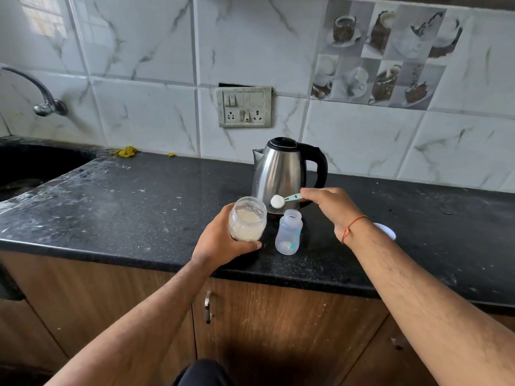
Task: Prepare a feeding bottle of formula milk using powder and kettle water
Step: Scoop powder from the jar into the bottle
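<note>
Scooping formula powder toward the bottle

Left hand fingers grip the powder jar; right hand fingers pinch a heaped scoop above the open bottle.

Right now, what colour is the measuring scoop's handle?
Teal green, on the small plastic measuring scoop heaped with white powder; the head view shows it.

Both forearms reached forward. The left hand was curled in a grip, thumb in front; the right hand pinched with its fingertips.

My left hand gripping powder jar, my right hand pinching heaped scoop above open bottle, kettle behind on desk
</note>
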